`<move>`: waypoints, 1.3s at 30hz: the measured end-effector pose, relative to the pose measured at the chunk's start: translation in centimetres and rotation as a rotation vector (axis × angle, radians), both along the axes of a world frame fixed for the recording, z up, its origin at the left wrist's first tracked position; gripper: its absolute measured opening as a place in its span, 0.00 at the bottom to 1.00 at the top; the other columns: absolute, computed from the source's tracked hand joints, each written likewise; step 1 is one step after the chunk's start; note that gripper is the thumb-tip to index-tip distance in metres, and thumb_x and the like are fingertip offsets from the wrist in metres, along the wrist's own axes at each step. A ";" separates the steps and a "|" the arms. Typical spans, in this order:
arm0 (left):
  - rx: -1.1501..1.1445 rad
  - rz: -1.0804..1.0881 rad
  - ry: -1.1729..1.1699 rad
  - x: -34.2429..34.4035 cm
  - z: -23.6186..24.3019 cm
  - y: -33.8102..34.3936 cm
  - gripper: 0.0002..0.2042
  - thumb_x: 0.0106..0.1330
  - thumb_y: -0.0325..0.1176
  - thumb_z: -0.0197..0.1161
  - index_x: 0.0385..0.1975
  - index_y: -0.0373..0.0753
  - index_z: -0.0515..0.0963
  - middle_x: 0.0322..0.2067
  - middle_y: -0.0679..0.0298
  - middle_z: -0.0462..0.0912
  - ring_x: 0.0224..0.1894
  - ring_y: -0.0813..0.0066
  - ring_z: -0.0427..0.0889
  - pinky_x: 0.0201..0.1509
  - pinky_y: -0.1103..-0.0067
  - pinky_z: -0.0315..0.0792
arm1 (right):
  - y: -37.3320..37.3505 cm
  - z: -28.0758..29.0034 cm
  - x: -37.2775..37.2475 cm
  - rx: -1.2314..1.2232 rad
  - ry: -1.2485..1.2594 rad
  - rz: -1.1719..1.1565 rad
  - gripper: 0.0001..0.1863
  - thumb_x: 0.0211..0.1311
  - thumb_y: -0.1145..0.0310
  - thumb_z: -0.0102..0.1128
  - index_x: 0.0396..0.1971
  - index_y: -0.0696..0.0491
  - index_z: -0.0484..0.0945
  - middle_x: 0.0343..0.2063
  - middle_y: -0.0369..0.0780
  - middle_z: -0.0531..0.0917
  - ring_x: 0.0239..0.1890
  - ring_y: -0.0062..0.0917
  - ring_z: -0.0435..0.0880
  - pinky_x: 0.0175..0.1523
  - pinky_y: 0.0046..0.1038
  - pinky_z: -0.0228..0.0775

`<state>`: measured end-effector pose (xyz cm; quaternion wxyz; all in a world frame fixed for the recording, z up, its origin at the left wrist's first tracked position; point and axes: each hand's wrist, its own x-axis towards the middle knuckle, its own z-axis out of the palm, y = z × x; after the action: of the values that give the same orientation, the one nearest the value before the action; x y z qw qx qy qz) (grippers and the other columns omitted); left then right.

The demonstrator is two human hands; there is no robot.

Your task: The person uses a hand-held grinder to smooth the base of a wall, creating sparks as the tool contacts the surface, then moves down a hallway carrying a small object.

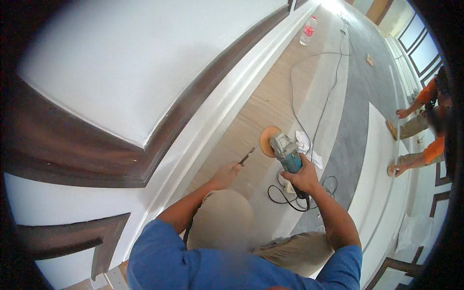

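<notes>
My right hand (300, 176) grips a teal and grey angle grinder (287, 159) with a round orange disc (266, 141) at its head, held over the wood-look floor. In my left hand (227, 174), left of the grinder, is a thin dark metal tool (249, 154) pointing up toward the disc. The disc and the tool's tip appear apart. A crumpled white cloth (302, 141) lies just beyond the grinder. Its black cord (280, 200) hangs in loops below my right hand.
A dark-trimmed white wall (111, 72) runs along the left. A plastic bottle (308, 34) stands near its base. Cables (337, 72) cross the floor. A long white sheet (362, 164) lies on the right, where a co-worker in orange sleeves (433, 150) bends with both hands out.
</notes>
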<state>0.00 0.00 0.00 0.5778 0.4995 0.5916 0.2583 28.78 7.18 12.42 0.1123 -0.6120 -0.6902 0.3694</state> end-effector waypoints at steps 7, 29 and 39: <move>-0.048 0.007 0.179 -5.9 4.2 -2.8 0.22 0.73 0.47 0.46 0.45 0.34 0.78 0.23 0.64 0.75 0.29 0.74 0.75 0.36 0.73 0.68 | -2.2 -3.8 -2.9 -0.076 0.160 0.011 0.40 0.38 0.55 0.76 0.52 0.59 0.72 0.41 0.51 0.83 0.44 0.42 0.84 0.51 0.36 0.74; 0.030 -0.119 0.283 -3.2 2.1 -3.0 0.21 0.68 0.45 0.49 0.38 0.31 0.80 0.36 0.42 0.81 0.42 0.45 0.80 0.48 0.61 0.70 | -3.0 -5.1 0.3 -0.164 -0.021 0.134 0.38 0.36 0.52 0.75 0.49 0.58 0.74 0.41 0.52 0.83 0.46 0.44 0.83 0.53 0.38 0.73; -0.067 -0.164 0.337 -3.4 2.8 -2.9 0.20 0.69 0.45 0.48 0.39 0.32 0.79 0.35 0.43 0.81 0.40 0.49 0.81 0.46 0.63 0.70 | -3.2 -6.4 -0.1 -0.227 0.000 0.168 0.38 0.36 0.52 0.75 0.48 0.58 0.75 0.42 0.51 0.83 0.46 0.43 0.83 0.53 0.37 0.73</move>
<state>-3.42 -2.93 2.82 0.5060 0.5627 0.6455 0.1031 28.63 3.96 6.04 0.0111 -0.5607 -0.6929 0.4532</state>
